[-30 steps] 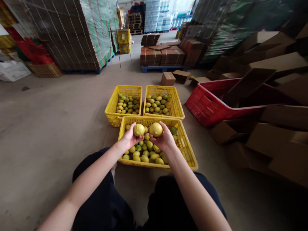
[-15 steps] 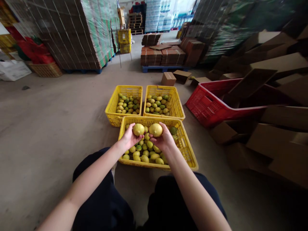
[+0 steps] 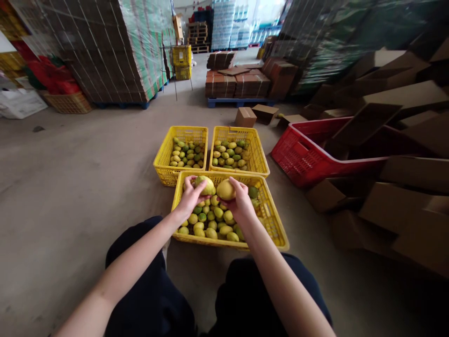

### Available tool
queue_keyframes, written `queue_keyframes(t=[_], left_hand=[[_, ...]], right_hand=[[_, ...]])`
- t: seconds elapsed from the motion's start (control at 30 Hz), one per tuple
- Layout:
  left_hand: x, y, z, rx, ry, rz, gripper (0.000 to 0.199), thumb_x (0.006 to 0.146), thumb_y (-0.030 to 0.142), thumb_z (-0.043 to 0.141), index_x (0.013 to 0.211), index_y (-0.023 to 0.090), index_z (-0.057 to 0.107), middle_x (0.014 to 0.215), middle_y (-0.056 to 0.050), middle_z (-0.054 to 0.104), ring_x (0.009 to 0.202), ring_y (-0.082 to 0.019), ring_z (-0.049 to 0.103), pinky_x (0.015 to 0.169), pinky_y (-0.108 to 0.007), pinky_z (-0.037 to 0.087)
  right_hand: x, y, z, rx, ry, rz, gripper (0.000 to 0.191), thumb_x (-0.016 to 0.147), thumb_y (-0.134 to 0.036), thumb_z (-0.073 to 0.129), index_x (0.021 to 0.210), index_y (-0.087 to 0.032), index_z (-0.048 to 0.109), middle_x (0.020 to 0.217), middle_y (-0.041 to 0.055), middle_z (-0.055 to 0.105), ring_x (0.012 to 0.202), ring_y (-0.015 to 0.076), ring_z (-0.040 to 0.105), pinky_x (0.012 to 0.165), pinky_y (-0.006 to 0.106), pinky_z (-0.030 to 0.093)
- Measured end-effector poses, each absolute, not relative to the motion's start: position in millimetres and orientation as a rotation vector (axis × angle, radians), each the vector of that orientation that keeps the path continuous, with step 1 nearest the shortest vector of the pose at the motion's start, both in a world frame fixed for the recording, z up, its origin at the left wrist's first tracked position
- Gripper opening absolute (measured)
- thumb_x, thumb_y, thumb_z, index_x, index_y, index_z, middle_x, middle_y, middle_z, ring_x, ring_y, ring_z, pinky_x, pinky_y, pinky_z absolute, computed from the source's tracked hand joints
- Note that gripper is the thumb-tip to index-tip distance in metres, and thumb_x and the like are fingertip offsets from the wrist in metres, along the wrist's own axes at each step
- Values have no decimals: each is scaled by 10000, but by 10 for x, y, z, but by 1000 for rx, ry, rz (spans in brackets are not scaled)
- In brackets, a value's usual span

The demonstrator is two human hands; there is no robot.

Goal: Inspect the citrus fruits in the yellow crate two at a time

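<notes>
My left hand (image 3: 190, 198) is closed round a yellow-green lemon (image 3: 205, 186), thumb lying across it. Close beside it, my right hand (image 3: 240, 199) grips a paler yellow lemon (image 3: 225, 190). Both fruits are held up over the far half of the near yellow crate (image 3: 277, 224). Inside that crate lie loose lemons (image 3: 211, 232), mostly yellow with a few green ones. Parts of the pile are hidden under my hands.
Beyond stand a left yellow crate (image 3: 163, 157) and a right yellow crate (image 3: 261, 157), both holding yellow and green lemons. A red crate (image 3: 298, 154) with cardboard sits right, among loose cartons (image 3: 389, 210). Farther off are flattened boxes (image 3: 238, 84) on a blue pallet (image 3: 228, 101).
Both lemons have been turned in my fingers. My left thumb now lies over its lemon, and the right lemon shows a different side. The crates stay put.
</notes>
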State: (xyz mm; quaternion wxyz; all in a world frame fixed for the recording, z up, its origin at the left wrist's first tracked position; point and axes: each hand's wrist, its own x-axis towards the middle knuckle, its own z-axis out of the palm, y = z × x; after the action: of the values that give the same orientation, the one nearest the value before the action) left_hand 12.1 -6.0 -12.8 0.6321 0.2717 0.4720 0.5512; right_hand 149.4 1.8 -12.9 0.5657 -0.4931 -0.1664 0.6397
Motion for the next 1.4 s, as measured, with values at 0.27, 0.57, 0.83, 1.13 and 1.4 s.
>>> queue_keyframes(t=[0.27,0.57,0.83,1.13,1.4], left_hand=[[44,-175,-101,1572,1217,1496,465,665,220,781,1075,240,563,1145,-54,567,1125,-213,522,965,-300,411],[-19,-106,-169,2111,1330,1638,461,755,308,717,1167,251,519,1113,-79,494,1083,-221,518,915,-370,459],[2,-117,-201,2017,1246,1563,445,746,297,726,1162,281,567,1125,-66,520,1097,-232,533,938,-376,444],[-7,1,-139,761,823,1382,432,608,213,817,972,188,585,996,-28,651,939,-162,614,881,-305,472],[-102,35,-49,505,673,1247,206,724,160,716,918,113,664,945,-60,687,848,-152,648,864,-303,517]], right_hand=[[1476,-84,-145,-1163,-1112,776,536,576,-254,791,1025,-256,498,1071,19,595,939,191,591,826,319,512],[1481,-76,-199,-1166,-1366,460,469,660,-204,707,1087,-236,515,1113,54,623,1012,236,608,878,391,484],[1469,-93,-183,-1104,-1360,477,446,675,-184,672,1093,-232,525,1152,67,614,1088,245,581,902,394,476],[1584,-54,-111,-1003,-1114,1076,538,578,-279,797,1086,-257,622,986,22,685,923,231,636,811,373,515],[1625,-15,-41,-950,-769,1312,429,516,-291,841,874,-236,612,949,-6,679,791,176,641,662,287,521]])
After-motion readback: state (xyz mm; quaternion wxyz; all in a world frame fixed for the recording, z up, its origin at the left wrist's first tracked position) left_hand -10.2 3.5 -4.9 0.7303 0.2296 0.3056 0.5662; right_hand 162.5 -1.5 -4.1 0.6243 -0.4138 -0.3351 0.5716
